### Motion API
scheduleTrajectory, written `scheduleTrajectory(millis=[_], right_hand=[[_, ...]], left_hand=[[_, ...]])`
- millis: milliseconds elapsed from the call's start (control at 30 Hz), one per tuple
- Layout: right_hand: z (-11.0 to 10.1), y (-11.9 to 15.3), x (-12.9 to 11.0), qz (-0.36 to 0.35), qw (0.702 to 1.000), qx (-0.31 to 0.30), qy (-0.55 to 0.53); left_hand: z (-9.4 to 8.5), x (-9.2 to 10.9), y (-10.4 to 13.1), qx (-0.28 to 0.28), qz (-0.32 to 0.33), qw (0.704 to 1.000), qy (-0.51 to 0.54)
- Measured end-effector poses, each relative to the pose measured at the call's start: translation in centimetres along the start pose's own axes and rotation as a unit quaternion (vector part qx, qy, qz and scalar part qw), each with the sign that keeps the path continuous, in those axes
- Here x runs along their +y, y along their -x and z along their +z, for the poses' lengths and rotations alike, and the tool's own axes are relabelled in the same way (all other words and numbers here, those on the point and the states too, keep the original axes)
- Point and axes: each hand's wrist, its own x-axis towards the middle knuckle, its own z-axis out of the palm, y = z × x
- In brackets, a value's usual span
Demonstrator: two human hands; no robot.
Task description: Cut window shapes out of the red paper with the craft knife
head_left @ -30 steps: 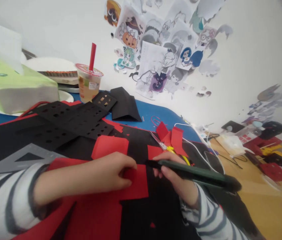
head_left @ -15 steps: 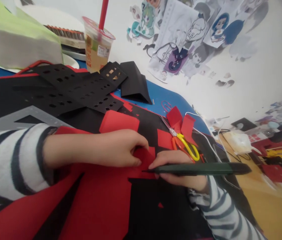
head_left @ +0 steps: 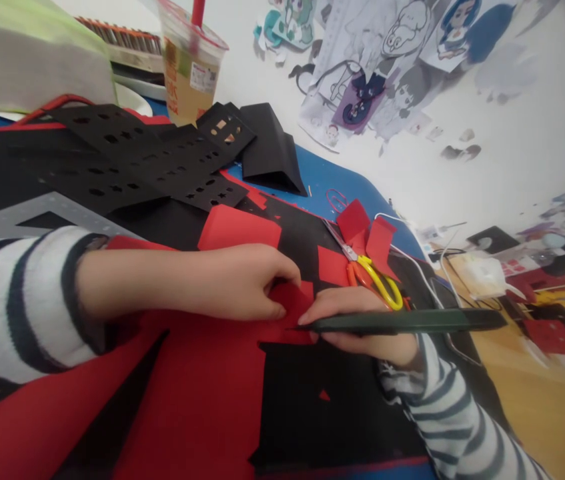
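My left hand (head_left: 242,280) lies over the red paper (head_left: 202,393) at the centre, its thumb and index finger curled on a small raised part of the sheet. Close on its right, my right hand (head_left: 357,320) pinches a long dark green cutter-like tool (head_left: 412,321). The thin tip of that tool touches the red paper just beside my left fingertips. Below the hands, a black sheet (head_left: 302,407) borders the red paper and carries a small red scrap (head_left: 324,395). Fingers under both hands are partly hidden.
Scissors (head_left: 379,283) with yellow and orange handles lie beyond my right hand among red scraps. Black cut-out card (head_left: 137,160), a grey set square (head_left: 57,207) and a cup with a straw (head_left: 189,73) are at the left and back. White cables run at the right.
The whole view has shifted, so most things sit slightly higher in the picture. Both hands keep nearly the same place on the red paper, and the tool's tip stays beside my left fingertips.
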Motion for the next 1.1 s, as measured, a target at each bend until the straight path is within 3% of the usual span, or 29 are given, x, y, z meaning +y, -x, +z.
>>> scheduleTrajectory(millis=[1100], right_hand=[[-0.15,0.22,0.18,0.009,1.000,-0.008,0.012]], left_hand=[[0.00,-0.03,0.02,0.012,-0.012,1.000,0.003]])
